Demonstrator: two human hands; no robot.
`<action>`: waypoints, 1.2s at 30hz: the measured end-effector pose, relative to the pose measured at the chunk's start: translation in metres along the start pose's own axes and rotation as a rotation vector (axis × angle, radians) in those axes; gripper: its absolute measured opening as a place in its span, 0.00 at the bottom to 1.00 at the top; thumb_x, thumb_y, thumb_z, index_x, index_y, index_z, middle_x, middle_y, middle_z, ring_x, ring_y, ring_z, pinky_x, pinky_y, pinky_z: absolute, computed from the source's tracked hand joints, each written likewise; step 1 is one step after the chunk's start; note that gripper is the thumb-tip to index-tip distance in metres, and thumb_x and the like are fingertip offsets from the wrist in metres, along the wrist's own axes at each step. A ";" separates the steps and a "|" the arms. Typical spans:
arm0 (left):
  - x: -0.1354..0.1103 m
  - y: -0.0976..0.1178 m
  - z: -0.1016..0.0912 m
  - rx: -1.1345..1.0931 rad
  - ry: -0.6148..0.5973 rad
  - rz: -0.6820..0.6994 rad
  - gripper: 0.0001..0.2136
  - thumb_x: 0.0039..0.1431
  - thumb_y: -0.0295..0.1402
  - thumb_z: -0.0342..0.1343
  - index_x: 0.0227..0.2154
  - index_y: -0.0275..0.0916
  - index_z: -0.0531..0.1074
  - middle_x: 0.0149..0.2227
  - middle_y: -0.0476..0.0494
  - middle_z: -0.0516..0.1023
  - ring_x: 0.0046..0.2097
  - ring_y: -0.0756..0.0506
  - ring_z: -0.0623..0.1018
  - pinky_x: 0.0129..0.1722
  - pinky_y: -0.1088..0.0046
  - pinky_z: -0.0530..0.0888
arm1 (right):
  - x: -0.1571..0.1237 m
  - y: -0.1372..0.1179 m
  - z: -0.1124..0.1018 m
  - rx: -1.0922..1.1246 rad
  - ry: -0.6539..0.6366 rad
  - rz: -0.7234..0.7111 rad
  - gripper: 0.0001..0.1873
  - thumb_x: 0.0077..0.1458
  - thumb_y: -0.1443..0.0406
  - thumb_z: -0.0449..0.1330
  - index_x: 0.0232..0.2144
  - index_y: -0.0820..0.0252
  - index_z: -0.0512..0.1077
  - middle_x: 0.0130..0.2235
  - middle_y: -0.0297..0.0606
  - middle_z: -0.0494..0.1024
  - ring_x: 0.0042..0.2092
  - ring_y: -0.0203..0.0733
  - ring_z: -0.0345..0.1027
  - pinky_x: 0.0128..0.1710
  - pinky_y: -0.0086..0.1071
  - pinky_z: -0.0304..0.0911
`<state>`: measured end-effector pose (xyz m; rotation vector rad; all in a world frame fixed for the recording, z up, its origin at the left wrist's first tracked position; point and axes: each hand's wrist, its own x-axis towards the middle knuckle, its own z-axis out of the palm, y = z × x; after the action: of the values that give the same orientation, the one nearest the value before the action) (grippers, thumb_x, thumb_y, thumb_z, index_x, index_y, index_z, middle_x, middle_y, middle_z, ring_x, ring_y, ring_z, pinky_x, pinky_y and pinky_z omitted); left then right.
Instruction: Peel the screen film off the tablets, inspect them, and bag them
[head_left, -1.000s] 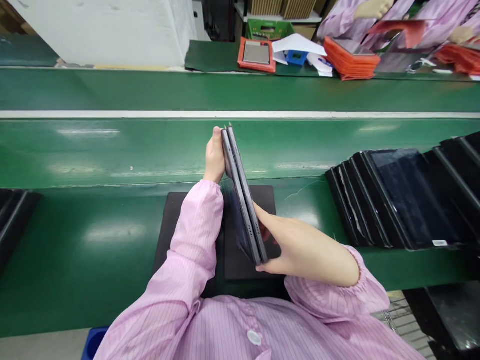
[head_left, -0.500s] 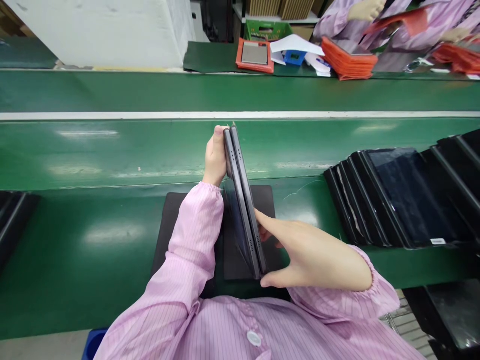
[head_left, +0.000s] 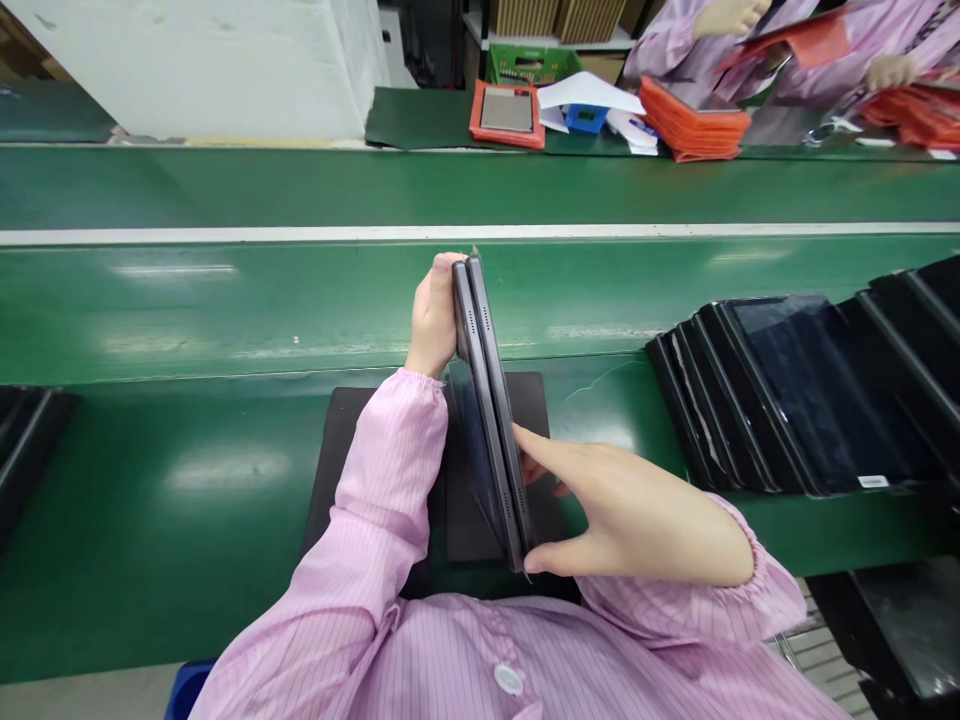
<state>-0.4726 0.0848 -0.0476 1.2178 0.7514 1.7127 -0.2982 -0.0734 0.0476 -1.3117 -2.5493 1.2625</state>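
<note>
Two thin dark tablets (head_left: 493, 410) are held together on edge above the bench, their long edges with speaker holes facing up. At their far end my left hand (head_left: 434, 315) is closed around them, its thumb on top and its other fingers hidden. My right hand (head_left: 600, 505) grips the near end from the right: the thumb presses the near corner, and the fingers lie against the right-hand tablet's face, partly hidden. Beneath lies an open black folding cover (head_left: 531, 400), spread flat on the green bench.
Several dark tablets (head_left: 817, 390) lean in an overlapping row at right, with more black items (head_left: 30, 430) at far left. Beyond the green ledge (head_left: 300, 190) are a white block (head_left: 225, 70), orange pouches (head_left: 694, 120) and a co-worker's hand (head_left: 890, 72). A blue bin (head_left: 187, 690) is below.
The pair of tablets has shifted slightly to the right and towards me, with both hands still on it. Across the bench, the co-worker's hand has moved a little.
</note>
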 end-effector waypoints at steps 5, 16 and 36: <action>-0.004 0.008 0.005 0.022 0.012 -0.031 0.30 0.56 0.66 0.46 0.27 0.42 0.72 0.26 0.47 0.68 0.28 0.47 0.70 0.29 0.70 0.67 | -0.001 -0.002 0.000 -0.009 0.030 -0.005 0.52 0.46 0.62 0.73 0.68 0.53 0.54 0.48 0.39 0.81 0.47 0.49 0.77 0.43 0.38 0.73; -0.011 0.025 0.014 -0.002 -0.031 -0.025 0.28 0.58 0.64 0.47 0.26 0.41 0.72 0.25 0.48 0.69 0.27 0.48 0.71 0.27 0.71 0.67 | -0.005 -0.005 -0.003 -0.009 0.025 0.008 0.45 0.50 0.63 0.71 0.66 0.60 0.57 0.49 0.41 0.80 0.47 0.49 0.76 0.43 0.38 0.71; -0.021 0.040 0.022 0.030 -0.139 0.046 0.27 0.62 0.62 0.44 0.28 0.42 0.69 0.24 0.48 0.70 0.23 0.49 0.70 0.20 0.73 0.64 | -0.011 -0.007 -0.004 0.027 0.092 -0.011 0.17 0.55 0.62 0.67 0.45 0.59 0.69 0.43 0.35 0.80 0.41 0.42 0.74 0.39 0.33 0.65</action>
<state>-0.4614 0.0485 -0.0144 1.3691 0.6714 1.6396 -0.2948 -0.0807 0.0588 -1.3169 -2.4656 1.2009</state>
